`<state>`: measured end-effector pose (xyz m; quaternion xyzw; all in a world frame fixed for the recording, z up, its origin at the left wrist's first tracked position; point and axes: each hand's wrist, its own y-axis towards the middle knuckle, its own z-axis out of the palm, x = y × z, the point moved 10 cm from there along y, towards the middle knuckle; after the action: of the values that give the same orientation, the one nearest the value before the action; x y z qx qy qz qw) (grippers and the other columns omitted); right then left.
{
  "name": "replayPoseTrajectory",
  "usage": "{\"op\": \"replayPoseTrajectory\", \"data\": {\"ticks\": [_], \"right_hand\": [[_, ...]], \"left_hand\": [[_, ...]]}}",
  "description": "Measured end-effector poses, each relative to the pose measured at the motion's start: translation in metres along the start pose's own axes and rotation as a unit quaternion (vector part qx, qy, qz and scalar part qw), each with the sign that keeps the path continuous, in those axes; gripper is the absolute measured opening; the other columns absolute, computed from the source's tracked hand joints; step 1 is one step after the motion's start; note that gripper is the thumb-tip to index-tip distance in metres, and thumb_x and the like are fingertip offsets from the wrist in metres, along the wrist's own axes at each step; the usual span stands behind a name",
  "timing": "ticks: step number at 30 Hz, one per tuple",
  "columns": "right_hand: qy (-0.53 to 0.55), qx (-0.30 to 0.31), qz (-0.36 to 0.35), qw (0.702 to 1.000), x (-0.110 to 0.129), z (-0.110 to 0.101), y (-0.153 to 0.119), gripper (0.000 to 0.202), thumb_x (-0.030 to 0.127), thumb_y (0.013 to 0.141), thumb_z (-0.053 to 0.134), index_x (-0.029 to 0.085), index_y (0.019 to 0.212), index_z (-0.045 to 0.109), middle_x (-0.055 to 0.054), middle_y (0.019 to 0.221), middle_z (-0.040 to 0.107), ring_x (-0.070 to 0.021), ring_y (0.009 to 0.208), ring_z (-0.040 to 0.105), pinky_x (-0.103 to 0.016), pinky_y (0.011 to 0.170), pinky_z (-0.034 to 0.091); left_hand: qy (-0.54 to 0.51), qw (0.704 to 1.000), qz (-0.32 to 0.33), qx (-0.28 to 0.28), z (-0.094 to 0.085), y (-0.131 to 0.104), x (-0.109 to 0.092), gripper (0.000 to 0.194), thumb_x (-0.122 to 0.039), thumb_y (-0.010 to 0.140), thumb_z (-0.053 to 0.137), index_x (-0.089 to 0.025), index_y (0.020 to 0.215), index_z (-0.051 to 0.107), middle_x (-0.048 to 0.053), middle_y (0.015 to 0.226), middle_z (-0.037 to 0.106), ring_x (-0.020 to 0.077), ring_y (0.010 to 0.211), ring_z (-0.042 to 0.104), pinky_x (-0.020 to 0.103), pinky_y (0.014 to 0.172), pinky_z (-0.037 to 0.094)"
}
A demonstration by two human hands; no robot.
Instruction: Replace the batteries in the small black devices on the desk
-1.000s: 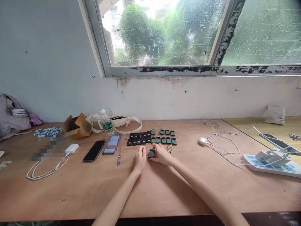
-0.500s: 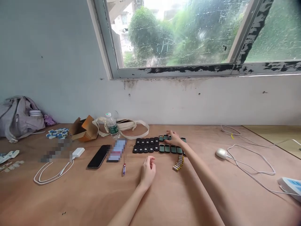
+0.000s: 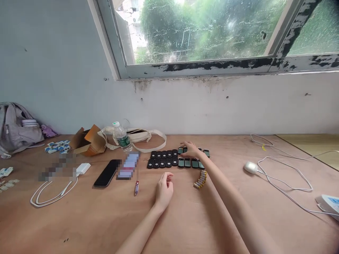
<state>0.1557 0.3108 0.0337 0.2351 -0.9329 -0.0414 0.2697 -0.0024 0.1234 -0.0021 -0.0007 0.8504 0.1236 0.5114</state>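
Observation:
My right hand (image 3: 191, 150) reaches over the back row of small green-faced pieces in black casings, thumb and fingers apart. Its fingertips are around one green-faced piece (image 3: 180, 150) at the row's left end; whether they touch it I cannot tell. A front row of similar green-faced pieces (image 3: 187, 162) lies below the hand. To their left are two rows of black oval covers (image 3: 162, 163) with pale round marks. My left hand (image 3: 164, 190) rests on the table, fingers loosely bent and apart, holding nothing visible. Several small batteries (image 3: 200, 180) lie in a curved line by my right forearm.
A screwdriver (image 3: 136, 187), a black phone (image 3: 107, 173) and a blurred screen lie left. Behind them stand a water bottle (image 3: 122, 137), a white strapped bag (image 3: 159, 148) and an open cardboard box (image 3: 92, 145). A white corded device (image 3: 250, 167) lies right.
My right hand has moved left along the back row of green-faced pieces. My left hand stays at rest. The view has tilted down slightly.

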Motion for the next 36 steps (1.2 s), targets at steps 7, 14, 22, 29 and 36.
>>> {"op": "replayPoseTrajectory", "data": {"ticks": [7, 14, 22, 29, 36], "right_hand": [[-0.033, -0.076, -0.088, 0.993, 0.056, -0.027, -0.062, 0.056, 0.035, 0.065, 0.072, 0.023, 0.116, 0.054, -0.007, 0.111, 0.062, -0.0277, 0.110, 0.045, -0.043, 0.097, 0.031], [-0.074, -0.106, -0.065, 0.989, 0.114, 0.014, -0.178, 0.049, 0.039, 0.067, 0.072, 0.023, 0.110, 0.055, -0.010, 0.101, 0.060, -0.0304, 0.102, 0.045, -0.044, 0.091, 0.033], [-0.089, -0.128, -0.050, 0.987, 0.123, 0.017, -0.197, 0.023, 0.026, 0.087, 0.046, 0.021, 0.108, 0.055, -0.010, 0.098, 0.059, -0.0269, 0.097, 0.046, -0.042, 0.092, 0.033], [-0.073, -0.128, -0.052, 0.988, 0.117, 0.016, -0.199, 0.026, 0.010, 0.087, 0.038, 0.021, 0.098, 0.058, -0.007, 0.093, 0.060, -0.0233, 0.093, 0.046, -0.037, 0.087, 0.036], [-0.071, -0.142, -0.040, 0.986, 0.107, 0.018, -0.201, 0.023, 0.010, 0.088, 0.037, 0.021, 0.082, 0.057, -0.006, 0.085, 0.058, -0.0223, 0.084, 0.045, -0.034, 0.079, 0.038]], "left_hand": [[0.003, 1.000, 0.023, -0.011, -0.005, 0.000, -0.010, 0.032, 0.000, 0.073, 0.039, -0.019, 0.092, 0.055, 0.006, 0.094, 0.063, 0.0184, 0.086, 0.061, 0.031, 0.076, 0.049], [-0.021, 0.999, 0.044, 0.012, 0.004, -0.003, -0.014, 0.021, -0.010, 0.080, 0.043, -0.019, 0.095, 0.054, 0.006, 0.097, 0.064, 0.0169, 0.081, 0.062, 0.031, 0.076, 0.050], [-0.008, 0.990, 0.092, 0.107, 0.017, -0.008, -0.024, 0.023, -0.033, 0.079, 0.059, -0.018, 0.096, 0.058, 0.006, 0.090, 0.063, 0.0176, 0.079, 0.061, 0.032, 0.076, 0.051], [-0.040, 0.966, 0.112, 0.232, 0.023, -0.020, -0.041, 0.032, -0.023, 0.067, 0.068, -0.018, 0.098, 0.062, 0.006, 0.093, 0.067, 0.0186, 0.085, 0.062, 0.031, 0.080, 0.051], [0.044, 0.964, 0.153, 0.213, 0.016, -0.024, -0.049, 0.018, -0.026, 0.071, 0.065, -0.023, 0.088, 0.070, 0.005, 0.089, 0.069, 0.0216, 0.087, 0.061, 0.033, 0.080, 0.049]]}}
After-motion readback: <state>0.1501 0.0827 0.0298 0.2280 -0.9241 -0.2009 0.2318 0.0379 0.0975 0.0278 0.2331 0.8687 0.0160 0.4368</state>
